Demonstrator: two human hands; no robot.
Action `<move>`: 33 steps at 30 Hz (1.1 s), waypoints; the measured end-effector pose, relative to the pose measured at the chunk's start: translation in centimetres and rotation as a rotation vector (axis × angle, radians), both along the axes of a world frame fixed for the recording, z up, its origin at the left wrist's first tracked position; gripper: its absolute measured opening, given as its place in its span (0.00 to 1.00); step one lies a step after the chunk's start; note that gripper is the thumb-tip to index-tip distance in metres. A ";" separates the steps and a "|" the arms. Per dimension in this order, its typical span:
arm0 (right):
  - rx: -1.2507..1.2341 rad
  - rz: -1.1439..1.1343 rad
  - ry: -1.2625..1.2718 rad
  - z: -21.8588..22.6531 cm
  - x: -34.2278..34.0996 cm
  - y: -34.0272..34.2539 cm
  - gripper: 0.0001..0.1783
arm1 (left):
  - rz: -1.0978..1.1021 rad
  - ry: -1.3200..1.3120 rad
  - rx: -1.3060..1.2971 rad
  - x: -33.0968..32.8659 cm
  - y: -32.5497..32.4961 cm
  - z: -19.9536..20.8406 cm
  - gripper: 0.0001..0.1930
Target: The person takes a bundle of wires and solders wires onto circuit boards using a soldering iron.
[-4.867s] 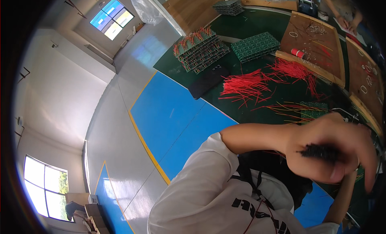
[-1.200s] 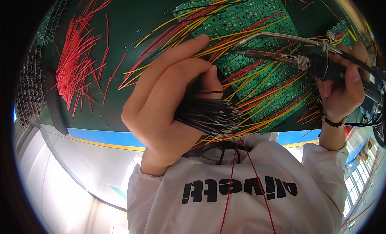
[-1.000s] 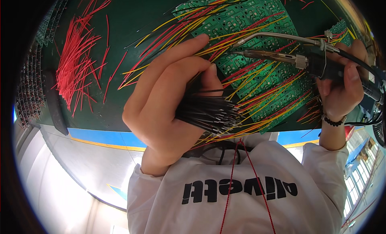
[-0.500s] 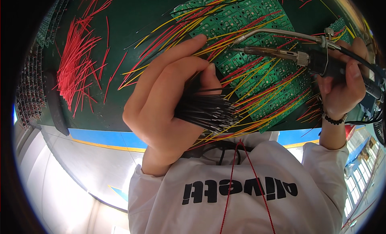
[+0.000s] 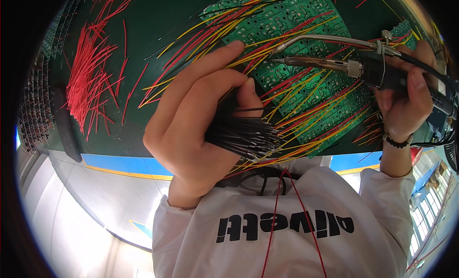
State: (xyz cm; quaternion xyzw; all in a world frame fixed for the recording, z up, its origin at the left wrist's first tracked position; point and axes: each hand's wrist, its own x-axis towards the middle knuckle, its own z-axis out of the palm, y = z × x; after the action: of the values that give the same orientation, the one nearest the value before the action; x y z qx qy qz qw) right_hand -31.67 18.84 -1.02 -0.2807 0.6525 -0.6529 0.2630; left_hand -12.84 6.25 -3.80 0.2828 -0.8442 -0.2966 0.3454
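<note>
L fingers [image 5: 210,82] curled round black wire bundle [image 5: 244,134], R fingers [image 5: 418,83] gripping soldering iron [image 5: 354,68], tip [image 5: 279,61] at green PCB [image 5: 273,77] on table [image 5: 153,20] (contact unclear), basically no chg vs a sec ago, so prob same spot still being worked.

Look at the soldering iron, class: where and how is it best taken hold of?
Probably by its thick black handle, from the person's right, where the right hand grips it. The soldering iron lies with its slender metal tip pointing left over the green circuit board, so that end is better left untouched.
</note>
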 end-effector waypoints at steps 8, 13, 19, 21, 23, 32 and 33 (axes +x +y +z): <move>0.026 -0.081 0.071 0.1 0.6 -0.5 0.11 | -0.023 0.018 -0.003 0.1 -0.2 -0.2 0.05; 0.220 0.038 0.183 -0.4 -1.2 1.2 0.27 | -0.011 -0.019 0.037 0.1 0.0 0.1 0.05; 0.155 -0.006 0.132 0.2 0.0 0.1 0.17 | -0.033 0.002 0.005 0.1 -0.2 -0.2 0.05; 0.037 -0.017 0.078 0.3 0.2 -0.3 0.13 | -0.031 0.005 0.018 0.1 -0.2 -0.2 0.04; 0.049 0.034 0.099 0.3 0.0 -0.2 0.13 | -0.033 0.011 0.020 0.1 -0.2 -0.3 0.04; 0.009 0.051 -0.037 0.2 -1.6 1.3 0.24 | -0.114 0.081 0.005 1.2 -1.0 0.0 0.05; 0.006 0.046 -0.030 0.6 -1.8 1.5 0.24 | -0.085 0.072 0.080 1.3 -0.8 0.1 0.09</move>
State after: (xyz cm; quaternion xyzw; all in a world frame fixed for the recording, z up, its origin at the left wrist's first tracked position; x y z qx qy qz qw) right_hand -33.47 20.31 -0.38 -0.2850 0.6439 -0.6489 0.2882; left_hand -11.57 5.41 -3.72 0.2495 -0.8299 -0.3546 0.3510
